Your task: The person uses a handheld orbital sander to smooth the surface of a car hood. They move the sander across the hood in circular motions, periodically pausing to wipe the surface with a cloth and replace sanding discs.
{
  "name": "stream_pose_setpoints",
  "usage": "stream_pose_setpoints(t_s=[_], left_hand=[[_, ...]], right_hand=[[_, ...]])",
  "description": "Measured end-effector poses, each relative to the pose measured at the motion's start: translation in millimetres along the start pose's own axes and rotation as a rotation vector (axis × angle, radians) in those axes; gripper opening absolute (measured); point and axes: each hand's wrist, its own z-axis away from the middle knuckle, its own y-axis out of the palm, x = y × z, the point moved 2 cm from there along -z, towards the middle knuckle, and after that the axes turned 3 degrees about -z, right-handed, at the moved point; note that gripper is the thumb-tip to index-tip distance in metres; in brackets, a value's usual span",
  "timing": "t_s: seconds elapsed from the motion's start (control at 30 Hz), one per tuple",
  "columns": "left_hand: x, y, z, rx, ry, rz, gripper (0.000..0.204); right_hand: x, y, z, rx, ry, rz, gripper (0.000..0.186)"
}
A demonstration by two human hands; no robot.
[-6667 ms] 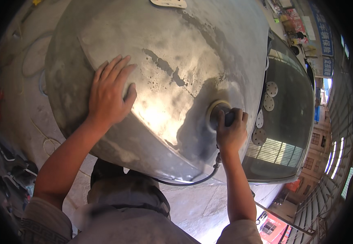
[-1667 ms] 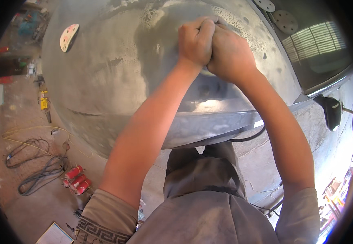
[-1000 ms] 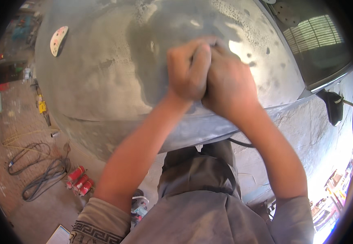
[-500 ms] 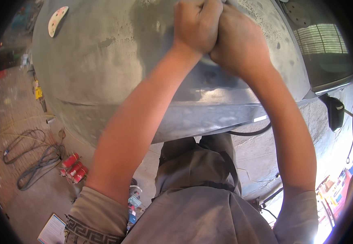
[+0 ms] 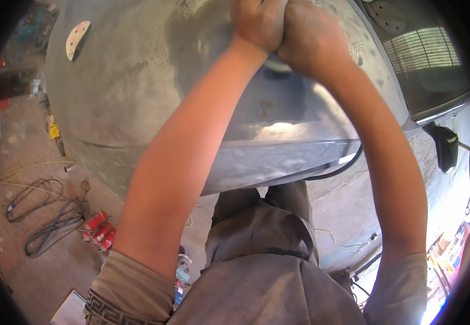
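Note:
Both my hands are at the top edge of the view, pressed together over a round sander (image 5: 278, 66), mostly hidden apart from part of its pale rim, on the grey, patchily sanded car hood (image 5: 121, 81). My left hand (image 5: 256, 27) is closed with fingers wrapped at the sander's top. My right hand (image 5: 313, 40) is closed over it, against my left; its fingertips are hidden. A dark hose (image 5: 332, 176) curves along the hood's near edge. A pale perforated pad (image 5: 77, 39) lies on the hood at left.
The windscreen (image 5: 419, 70) with a sanding disc (image 5: 389, 15) and the side mirror (image 5: 445, 146) are at right. On the floor at left lie coiled cables (image 5: 48, 233), red cylinders (image 5: 99, 230), a yellow tool (image 5: 53, 130) and a white board (image 5: 70, 306).
My left hand, earlier open on the hood, has joined my right on the sander. Both have since moved back and forth on the hood, lately toward the far side.

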Motion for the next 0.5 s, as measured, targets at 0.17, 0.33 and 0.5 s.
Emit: stream_pose_setpoints(t_s=[0.17,0.33,0.5], left_hand=[[6,-3,-2,0.038,0.056,0.120,0.040],[4,6,-12,0.061,0.014,0.099,0.039],[-1,10,7,0.043,0.060,0.093,0.040]], right_hand=[[-6,15,1,-0.157,-0.124,-0.075,0.035],[-8,2,0,-0.127,-0.039,-0.053,0.039],[-16,12,18,-0.140,-0.069,-0.039,0.035]])
